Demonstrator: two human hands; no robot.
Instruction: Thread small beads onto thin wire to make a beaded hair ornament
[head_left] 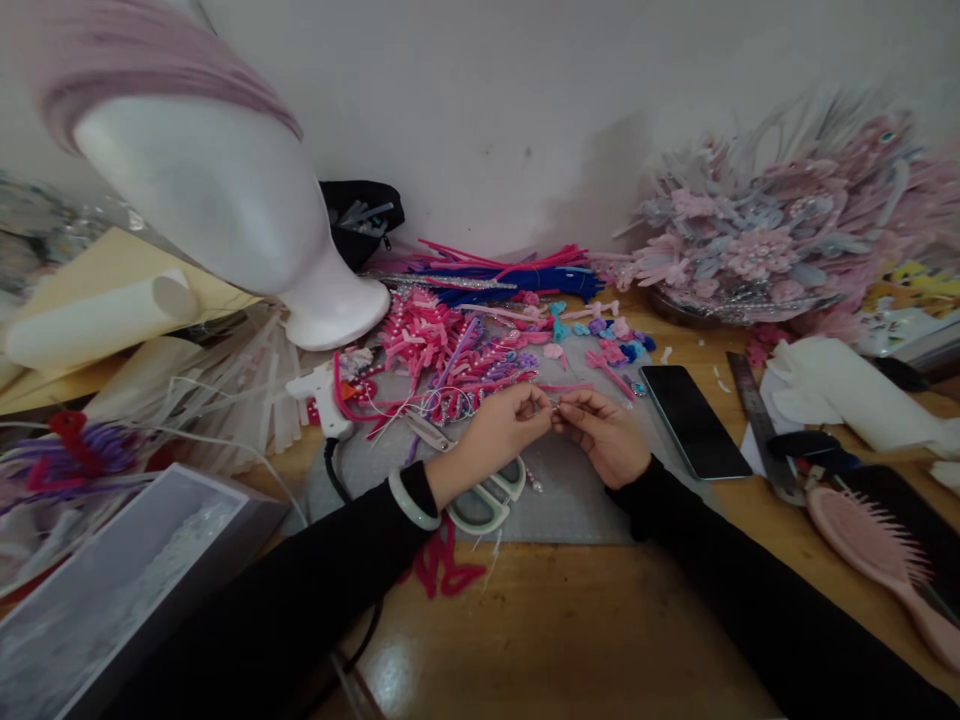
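My left hand (511, 425) and my right hand (600, 430) meet above a grey mat (577, 505), fingertips pinched close together. Something tiny sits between them, too small to name. Under my left wrist lie scissors (484, 510) with pale handles. A short beaded strand (534, 482) hangs or lies just below my hands; which of the two I cannot tell. Behind my left hand spreads a pile of pink and purple fuzzy stems (424, 340) with beads. Small fuzzy flowers and bows (611, 335) in pink, blue and teal rest behind my right hand.
A white glue gun (322, 400) with a black cord lies left, before a white mannequin head (202, 190). A phone (694, 420), a metal ruler (761, 425) and a pink hairbrush (862, 530) are at right. A feathery pink headdress (765, 230) stands behind. A box (247, 500) holds clear bits.
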